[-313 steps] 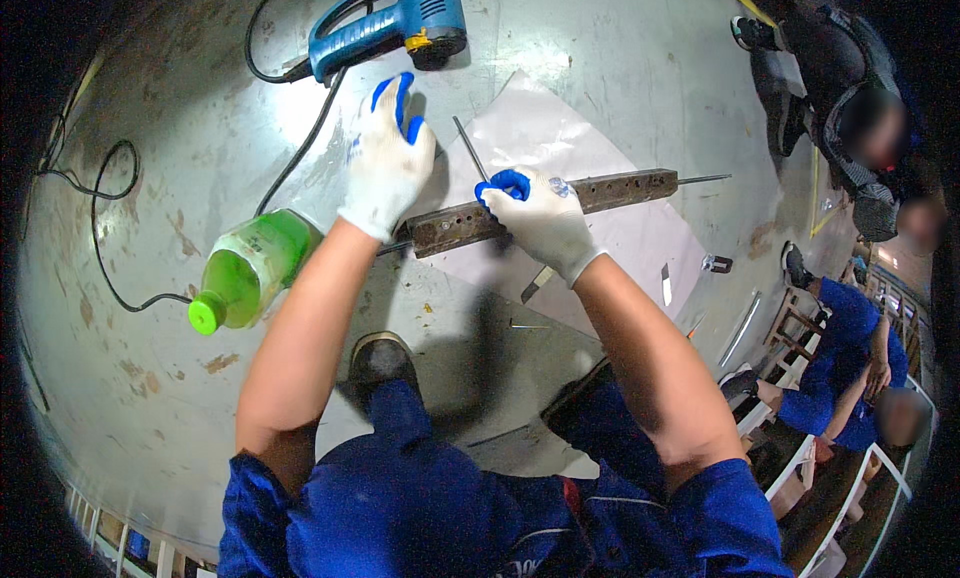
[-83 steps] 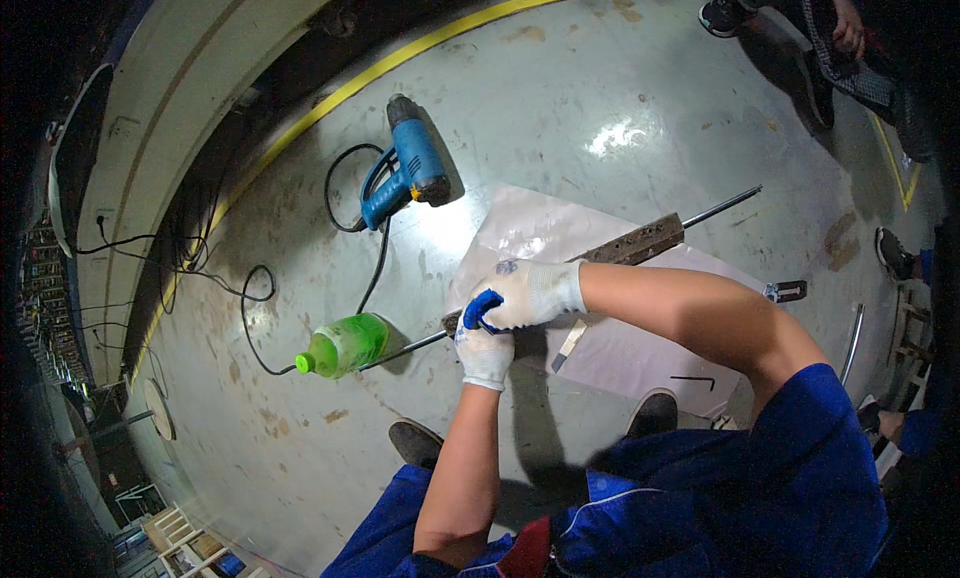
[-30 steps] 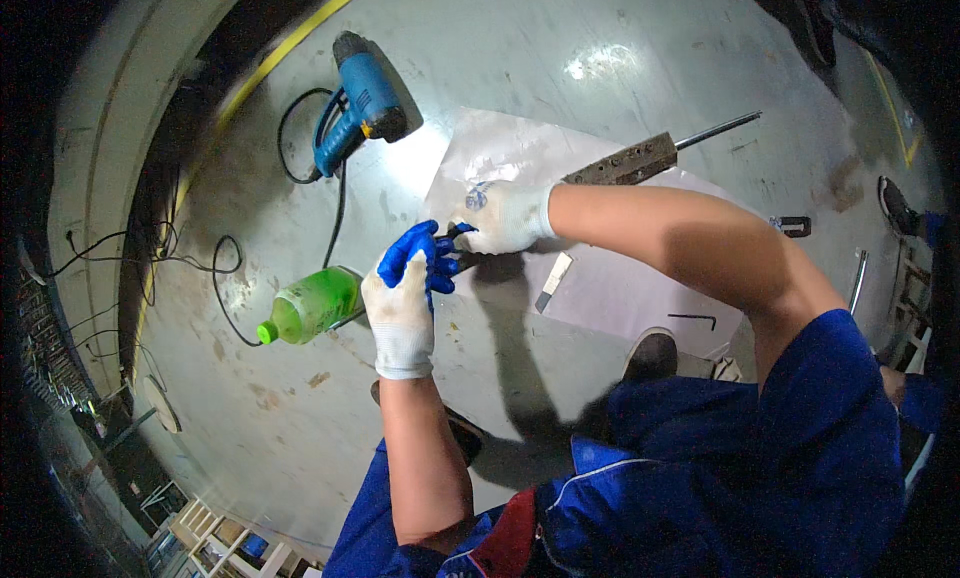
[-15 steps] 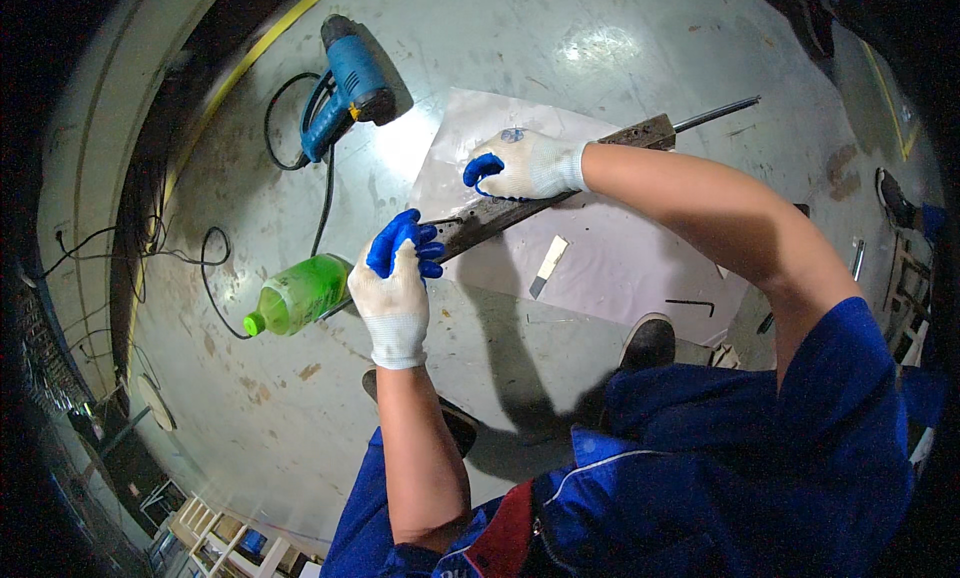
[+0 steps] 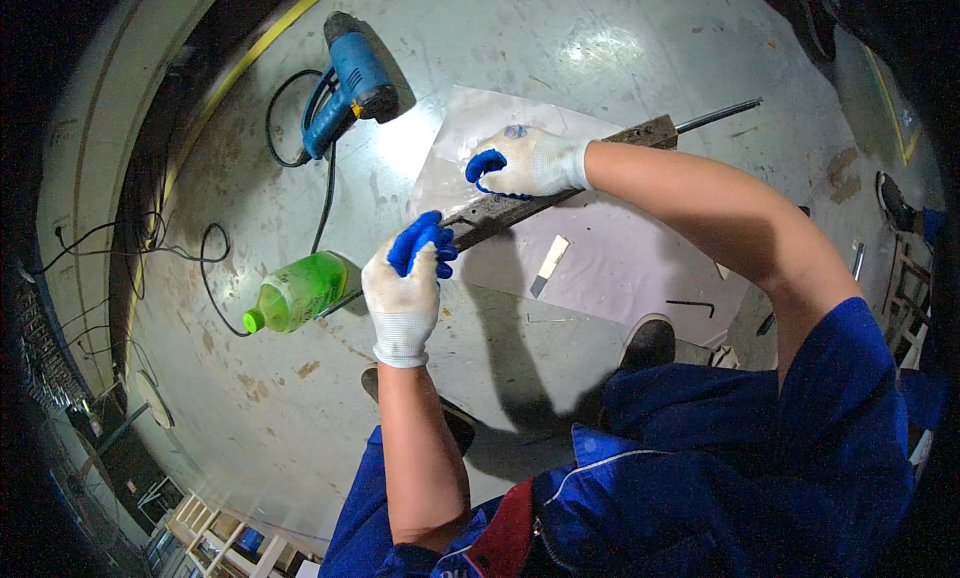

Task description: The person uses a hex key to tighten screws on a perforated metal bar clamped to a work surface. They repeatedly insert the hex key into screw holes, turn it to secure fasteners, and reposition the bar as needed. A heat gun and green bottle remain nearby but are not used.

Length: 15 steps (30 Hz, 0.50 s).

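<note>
A long, dark, worn metal bar [image 5: 500,211] lies slantwise before me, with a bright round rod [image 5: 718,115] sticking out of its far right end. My right hand [image 5: 530,163], in a white glove with blue fingertips, is closed over the bar's middle from above. At the bar's near left end is my left hand [image 5: 405,278], gloved alike, its fingers curled together. A thin dark piece shows between those fingertips and the bar; what the left hand holds is mostly hidden. More rod shows left of that hand, beside a green bottle [image 5: 298,293].
Under the bar lies a clear plastic sheet [image 5: 600,263], bearing a flat pale strip with a dark end [image 5: 550,266] and a hex key [image 5: 692,304]. A blue corded tool like a heat gun [image 5: 350,83] rests at the far left. Its cable [image 5: 329,203] runs near the bottle.
My left hand has shifted slightly right along the bar, its fingers drawn closer together. My right hand stays in place on the bar.
</note>
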### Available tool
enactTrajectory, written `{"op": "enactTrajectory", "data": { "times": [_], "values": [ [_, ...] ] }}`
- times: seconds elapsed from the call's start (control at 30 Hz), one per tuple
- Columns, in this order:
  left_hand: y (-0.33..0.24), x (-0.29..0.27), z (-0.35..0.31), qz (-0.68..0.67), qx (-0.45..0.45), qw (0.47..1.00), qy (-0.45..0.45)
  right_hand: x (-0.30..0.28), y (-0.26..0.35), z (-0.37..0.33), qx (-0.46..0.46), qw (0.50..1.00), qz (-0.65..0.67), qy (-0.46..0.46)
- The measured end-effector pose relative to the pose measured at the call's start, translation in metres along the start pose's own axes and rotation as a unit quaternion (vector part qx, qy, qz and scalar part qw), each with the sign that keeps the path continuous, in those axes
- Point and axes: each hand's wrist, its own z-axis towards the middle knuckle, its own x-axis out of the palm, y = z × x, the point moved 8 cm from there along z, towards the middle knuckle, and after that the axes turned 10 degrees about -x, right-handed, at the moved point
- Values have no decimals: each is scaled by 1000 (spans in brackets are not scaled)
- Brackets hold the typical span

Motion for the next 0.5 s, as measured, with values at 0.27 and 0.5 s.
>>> {"op": "enactTrajectory", "data": {
  "times": [0.27,0.5],
  "values": [
    [15,21,9,-183,-32,981,53,27,63,-2,-2,998,48,38],
    [25,20,-8,-216,-121,959,-136,44,75,14,-115,986,-120,-27]
  ]
}}
